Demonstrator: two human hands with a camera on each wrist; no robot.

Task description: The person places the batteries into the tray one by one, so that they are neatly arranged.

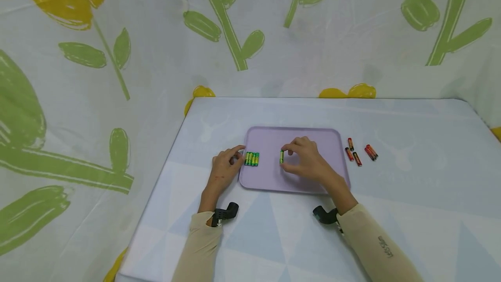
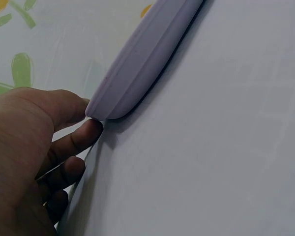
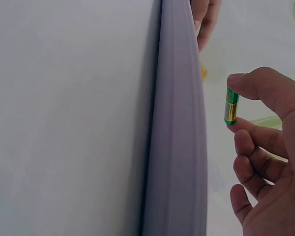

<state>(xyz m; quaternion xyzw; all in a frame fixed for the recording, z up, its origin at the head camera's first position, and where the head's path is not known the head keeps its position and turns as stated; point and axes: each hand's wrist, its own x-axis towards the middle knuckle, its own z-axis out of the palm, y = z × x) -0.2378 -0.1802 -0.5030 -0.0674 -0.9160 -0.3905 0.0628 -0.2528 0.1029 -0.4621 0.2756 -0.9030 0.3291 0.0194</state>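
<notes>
Between its thumb and index finger, my right hand pinches a green and yellow battery by its two ends above the middle of the lilac tray. The other fingers of that hand are bent and hold nothing. My left hand is at the tray's left edge, its thumb and index fingertip at the rim in the left wrist view. Just right of its fingertips, several green batteries lie side by side in a row in the tray.
Right of the tray, red and black batteries lie loose on the white and blue tablecloth. A tighter group of similar red batteries lies farther right. Behind the table hangs a leaf-patterned cloth.
</notes>
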